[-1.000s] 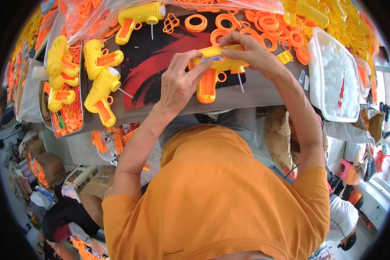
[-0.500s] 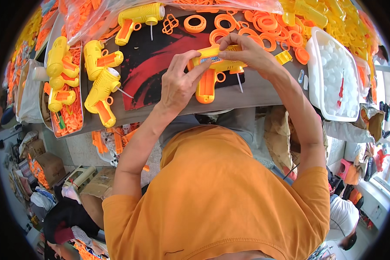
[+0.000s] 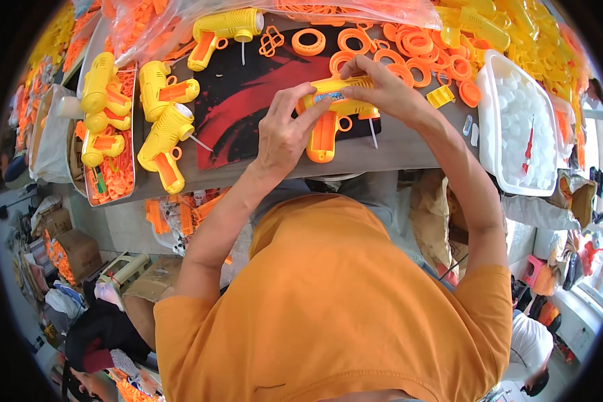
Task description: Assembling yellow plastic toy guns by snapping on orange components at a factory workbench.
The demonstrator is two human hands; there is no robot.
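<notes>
Left hand (image 3: 283, 132) and right hand (image 3: 390, 95) pinch a toy gun (image 3: 323, 139) over the mat (image 3: 238, 110); uneven pressing could wrinkle its sticker (image 3: 329, 96).

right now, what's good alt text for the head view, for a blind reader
A person's left hand and right hand hold a yellow toy gun with a blue label, partly over a black-and-red mat. Similar toys lie to the left, orange rings beyond, and a white tub to the right.

Yellow toy gun (image 3: 347, 108) crosswise, blue sticker (image 3: 327, 97) on body, orange-faced handle (image 3: 323, 138).
</notes>
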